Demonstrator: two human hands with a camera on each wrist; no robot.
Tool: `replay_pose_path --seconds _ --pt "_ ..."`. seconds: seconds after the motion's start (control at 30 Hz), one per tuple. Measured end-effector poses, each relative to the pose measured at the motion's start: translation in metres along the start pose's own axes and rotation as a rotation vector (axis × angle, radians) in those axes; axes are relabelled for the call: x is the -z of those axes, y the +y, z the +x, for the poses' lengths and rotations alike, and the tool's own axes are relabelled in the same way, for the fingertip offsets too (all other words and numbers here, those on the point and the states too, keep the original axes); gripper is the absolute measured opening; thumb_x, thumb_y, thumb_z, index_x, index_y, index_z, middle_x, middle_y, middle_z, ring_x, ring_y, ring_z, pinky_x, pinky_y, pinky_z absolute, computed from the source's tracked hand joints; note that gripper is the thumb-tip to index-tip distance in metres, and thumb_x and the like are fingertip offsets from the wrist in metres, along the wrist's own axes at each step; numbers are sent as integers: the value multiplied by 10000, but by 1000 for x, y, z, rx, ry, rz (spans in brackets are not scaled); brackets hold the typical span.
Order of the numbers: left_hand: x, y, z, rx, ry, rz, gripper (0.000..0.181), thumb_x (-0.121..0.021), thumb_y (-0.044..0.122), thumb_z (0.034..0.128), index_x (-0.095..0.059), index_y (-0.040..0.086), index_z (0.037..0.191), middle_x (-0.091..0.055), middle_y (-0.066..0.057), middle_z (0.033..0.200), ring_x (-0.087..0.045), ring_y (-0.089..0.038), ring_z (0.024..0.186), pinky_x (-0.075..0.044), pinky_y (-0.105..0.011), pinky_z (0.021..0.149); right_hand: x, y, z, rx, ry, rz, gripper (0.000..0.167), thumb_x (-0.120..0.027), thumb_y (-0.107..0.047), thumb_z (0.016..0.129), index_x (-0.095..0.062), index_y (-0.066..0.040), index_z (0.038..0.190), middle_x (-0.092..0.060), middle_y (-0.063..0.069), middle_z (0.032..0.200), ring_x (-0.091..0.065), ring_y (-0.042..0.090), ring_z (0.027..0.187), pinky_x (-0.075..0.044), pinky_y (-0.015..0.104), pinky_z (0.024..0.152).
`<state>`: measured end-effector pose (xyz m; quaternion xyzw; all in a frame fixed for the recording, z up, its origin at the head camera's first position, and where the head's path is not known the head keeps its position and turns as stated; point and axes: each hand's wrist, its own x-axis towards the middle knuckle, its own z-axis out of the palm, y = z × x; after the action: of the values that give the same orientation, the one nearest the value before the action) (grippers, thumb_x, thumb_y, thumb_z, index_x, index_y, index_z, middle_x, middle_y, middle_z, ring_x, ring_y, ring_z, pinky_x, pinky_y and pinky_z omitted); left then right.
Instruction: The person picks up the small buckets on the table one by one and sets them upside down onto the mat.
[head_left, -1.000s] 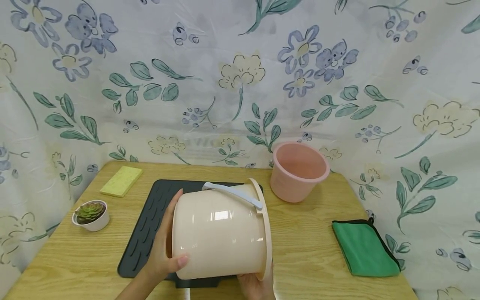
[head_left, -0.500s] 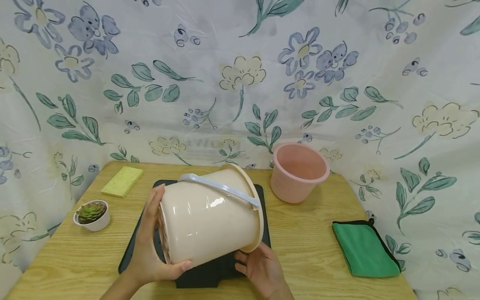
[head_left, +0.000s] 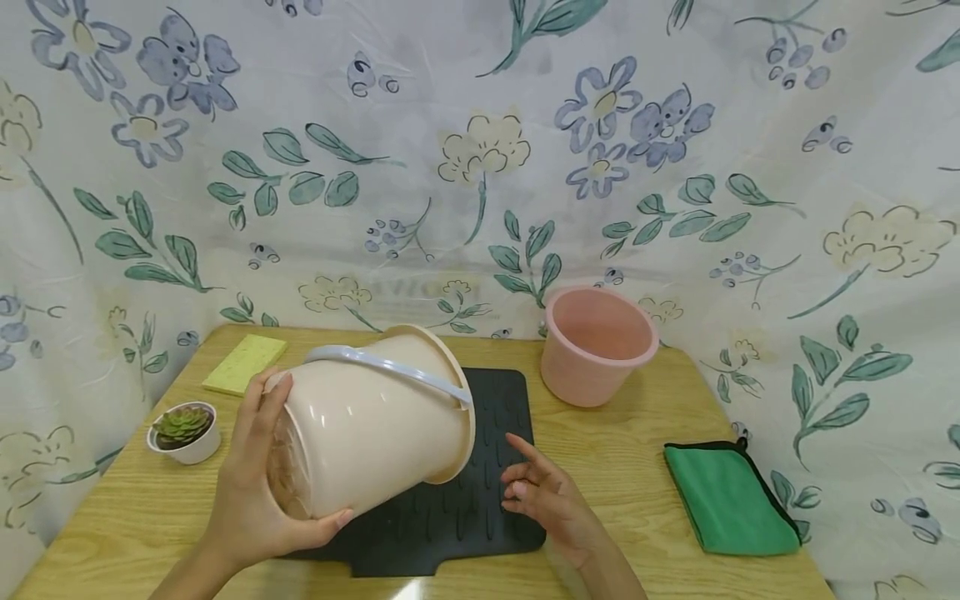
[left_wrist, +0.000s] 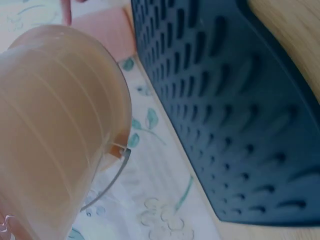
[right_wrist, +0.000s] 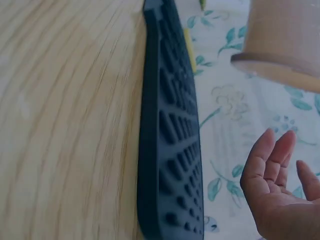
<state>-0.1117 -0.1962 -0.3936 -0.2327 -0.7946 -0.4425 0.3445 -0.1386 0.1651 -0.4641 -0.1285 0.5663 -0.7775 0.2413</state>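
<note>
Apparent turning or inspection step: the left hand (head_left: 243, 496) grips the cream bucket (head_left: 375, 425) by its base (head_left: 287, 467), tilted above the dark mat (head_left: 480, 508), while the right hand (head_left: 551, 500), relaxed and unladen, would next need to support the rim (head_left: 467, 433).

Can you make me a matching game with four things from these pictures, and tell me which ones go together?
Things:
1. cream bucket
2. pink bucket
3. little plant
4. right hand

Places and states:
A. growing up out of a white pot
B. holding nothing
C. tilted, gripped by the left hand
D. standing upright near the far edge of the table

Right pairs: 1-C, 2-D, 3-A, 4-B
</note>
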Motion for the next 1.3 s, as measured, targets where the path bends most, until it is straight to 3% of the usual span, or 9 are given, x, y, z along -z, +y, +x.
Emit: replay_pose_path --seconds 0.27,0.6,0.7,0.8,0.87,0.93,1.03,1.1,1.3 --pt "19 0 -5 134 -51 163 1429 -1015 315 292 -345 52 1527 -226 -124 1617 -322 -132 1356 -272 -50 944 23 -5 -5 -3 30 -233 709 -604 -32 948 -292 -150 1573 -514 52 1163 -563 148 1022 -510 274 892" --pt "37 -8 -8 101 -95 289 1381 -984 527 353 -382 66 1507 -281 -197 1559 -389 -399 1233 -211 -58 918 49 -9 -10 18 39 -328 707 -627 -24 937 -310 -118 1563 -498 112 1143 -559 194 1028 -534 280 856" --pt "40 -11 -8 64 -95 335 1318 -863 734 458 -402 60 1492 -296 -239 1530 -391 -418 1221 -225 -121 978 56 -9 -14 33 43 -337 695 -618 -18 940 -319 -113 1559 -506 126 1147 -565 208 1033 -536 287 858" --pt "41 -12 -7 40 -81 381 1283 -679 884 534 -422 59 1481 -301 -275 1513 -392 -449 1206 -375 -374 1007 62 -11 -16 22 70 -342 700 -621 -21 935 -318 -113 1559 -506 115 1147 -569 210 1033 -539 299 861" --pt "42 -13 -7 25 -66 409 1267 -624 911 551 -440 61 1474 -311 -280 1509 -398 -456 1204 -390 -442 990 65 -13 -16 3 96 -349 707 -630 -30 930 -321 -126 1559 -502 112 1152 -567 204 1034 -542 320 871" --pt "44 -13 -7 3 -52 427 1255 -608 917 553 -463 64 1463 -328 -279 1501 -400 -449 1218 -394 -507 972 68 -16 -17 -7 121 -361 713 -636 -28 927 -322 -132 1559 -497 116 1157 -567 194 1029 -544 334 877" --pt "46 -15 -5 -32 -42 445 1232 -609 911 556 -485 71 1449 -351 -279 1488 -398 -433 1246 -350 -428 1061 73 -21 -18 -4 154 -387 720 -648 -40 926 -321 -137 1560 -500 118 1166 -570 177 1020 -543 341 888" --pt "47 -16 -4 -49 -52 454 1225 -611 909 556 -489 74 1444 -362 -291 1473 -393 -434 1254 -367 -518 1029 76 -25 -19 12 177 -406 717 -650 -51 929 -322 -139 1560 -515 117 1169 -577 167 1012 -540 332 890" --pt "52 -13 0 -17 -138 512 1238 -580 939 549 -461 125 1474 -352 -289 1465 -361 -436 1276 -358 -653 923 87 -34 -20 70 260 -433 709 -640 -48 940 -316 -138 1564 -554 157 1195 -599 139 988 -536 303 886"
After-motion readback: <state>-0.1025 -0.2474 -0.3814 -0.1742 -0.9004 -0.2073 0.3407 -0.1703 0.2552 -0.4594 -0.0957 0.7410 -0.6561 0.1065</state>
